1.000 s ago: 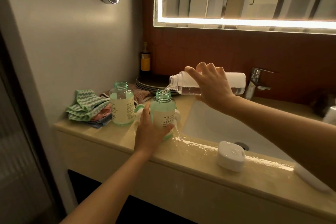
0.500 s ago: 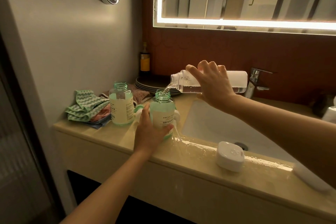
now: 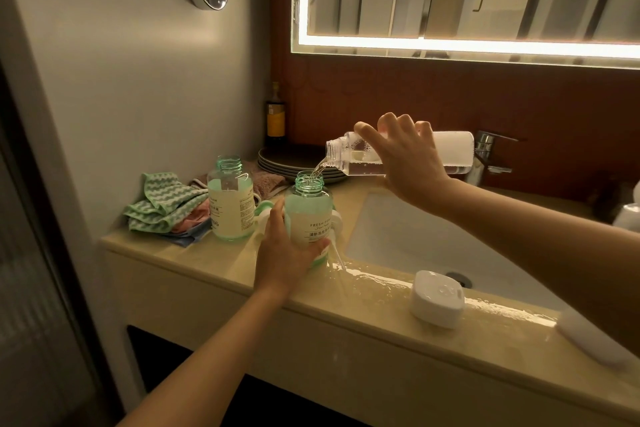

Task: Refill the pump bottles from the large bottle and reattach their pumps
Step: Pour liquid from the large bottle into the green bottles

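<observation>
About halfway, at a guess: at the left, the first pump bottle point(image 3: 230, 204) upright on the counter point(image 3: 207, 255), apart from both hands, neck open, pale liquid well up inside, pump yet to go back on. Beside it, the second pump bottle point(image 3: 309, 215), gripped round its lower body by the curled fingers of the left hand point(image 3: 284, 253), taking a thin stream from above. Further right, the large bottle point(image 3: 346, 156), tipped nearly flat in the wrapped grip of the right hand point(image 3: 408, 163), mouth just over that open neck; both pumps left to refit.

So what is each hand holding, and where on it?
The right hand grips the large clear bottle around its middle, tipped sideways. The left hand holds the nearer pump bottle round its lower body.
</observation>
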